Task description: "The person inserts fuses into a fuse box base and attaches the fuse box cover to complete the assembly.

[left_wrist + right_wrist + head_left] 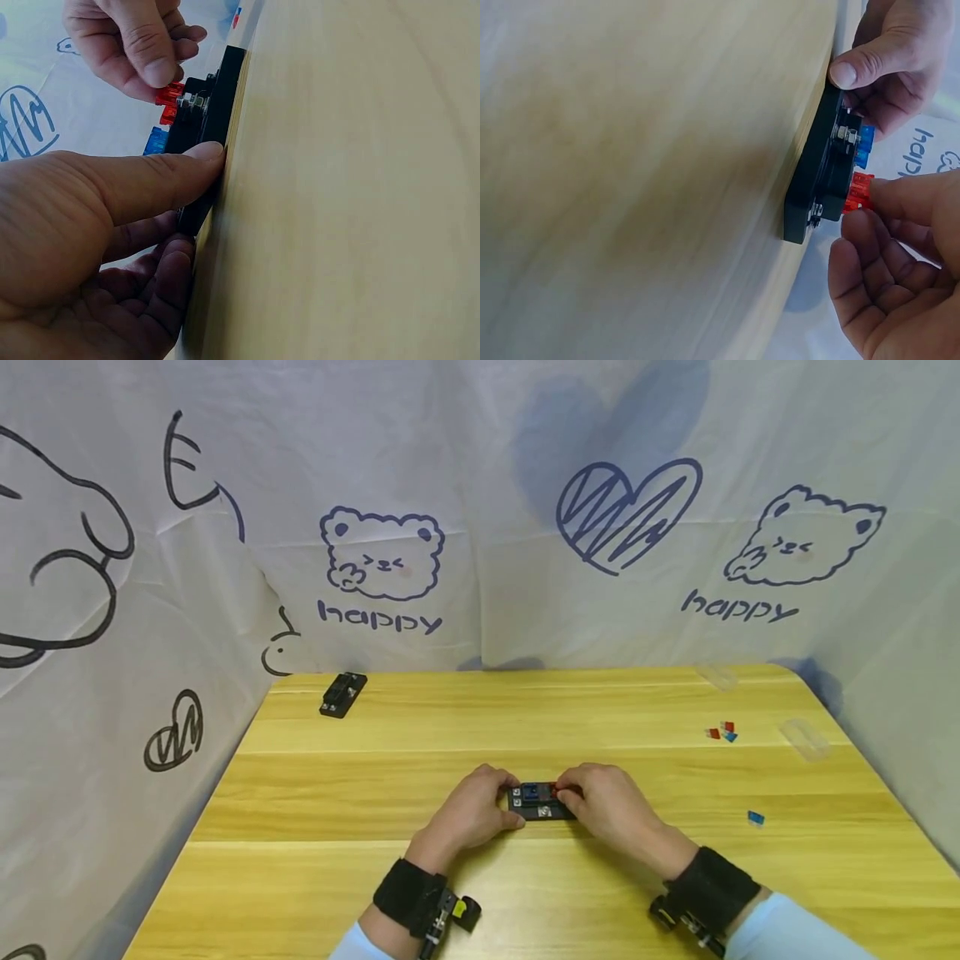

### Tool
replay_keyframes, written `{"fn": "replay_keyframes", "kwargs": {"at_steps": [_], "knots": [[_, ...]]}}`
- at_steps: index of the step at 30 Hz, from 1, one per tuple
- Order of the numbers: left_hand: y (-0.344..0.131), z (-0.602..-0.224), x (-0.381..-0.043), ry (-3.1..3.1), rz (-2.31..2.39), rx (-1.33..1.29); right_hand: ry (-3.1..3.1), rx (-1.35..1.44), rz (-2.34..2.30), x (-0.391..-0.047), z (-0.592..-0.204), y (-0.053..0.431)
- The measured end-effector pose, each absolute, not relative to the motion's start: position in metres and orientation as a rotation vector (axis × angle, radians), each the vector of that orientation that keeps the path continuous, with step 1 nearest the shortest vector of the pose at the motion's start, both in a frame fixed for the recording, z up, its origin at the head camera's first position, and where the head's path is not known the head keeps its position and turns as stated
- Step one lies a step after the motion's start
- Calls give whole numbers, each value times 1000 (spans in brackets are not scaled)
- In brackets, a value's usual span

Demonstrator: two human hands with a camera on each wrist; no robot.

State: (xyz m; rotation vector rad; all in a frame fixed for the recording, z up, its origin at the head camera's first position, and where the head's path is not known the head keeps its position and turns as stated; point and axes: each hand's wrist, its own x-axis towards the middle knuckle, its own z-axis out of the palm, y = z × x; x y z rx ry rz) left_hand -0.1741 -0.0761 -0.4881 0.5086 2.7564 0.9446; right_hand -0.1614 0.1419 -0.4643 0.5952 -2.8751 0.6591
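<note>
A black fuse block (528,814) lies on the table, its metal screw terminals showing. My left hand (474,806) grips the block's left end, the thumb on the near edge and fingers around the far side. Over the block's right part, my right hand (613,803) pinches a red blade fuse (859,187) between thumb and forefinger. That fuse stands at the top of the block, beside another red one (168,115). Blue blade fuses (865,142) sit in the block toward its left end. In the head view my right fingers partly hide the red fuses.
A second black fuse block (343,695) stands at the table's back left. Toward the right lie loose red fuses (713,734), a blue fuse (731,737) and another blue fuse (756,818). Clear plastic pieces (806,740) lie near the right edge. White drawn-on cloth (510,593) encloses the table (315,877).
</note>
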Motion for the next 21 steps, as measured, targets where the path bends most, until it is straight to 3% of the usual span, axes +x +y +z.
{"fn": "replay_keyframes", "kwargs": {"at_steps": [21], "knots": [[-75, -488, -174, 2761, 953, 505, -2855, 644, 626, -164, -465, 141]]}}
